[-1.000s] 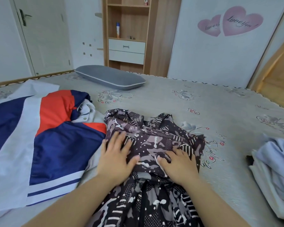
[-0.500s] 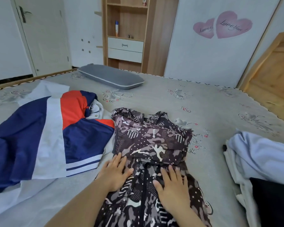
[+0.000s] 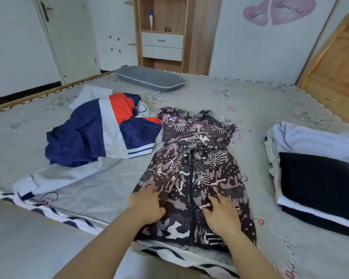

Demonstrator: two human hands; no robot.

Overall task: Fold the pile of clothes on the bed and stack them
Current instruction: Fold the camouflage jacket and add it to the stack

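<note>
A dark brown patterned zip jacket (image 3: 197,164) lies lengthwise on the bed (image 3: 250,101), hood at the far end, hem at the near edge. My left hand (image 3: 147,204) rests flat on its lower left side. On the lower right side, just right of the zipper, my right hand (image 3: 222,214) presses down with spread fingers. A navy, white and orange jacket (image 3: 101,129) lies crumpled to the left. At the right sits a stack of folded clothes (image 3: 318,178), pale blue under black.
A grey pillow (image 3: 149,78) lies at the far side of the bed. Behind it stand a wooden shelf unit with drawers (image 3: 162,37), a white door (image 3: 69,35) and a wall with pink heart stickers. The bed's near edge runs just below my hands.
Both hands slid down the patterned jacket from its upper part to near the hem, smoothing it. The view pulled back, showing more of the bed edge and the stack on the right.
</note>
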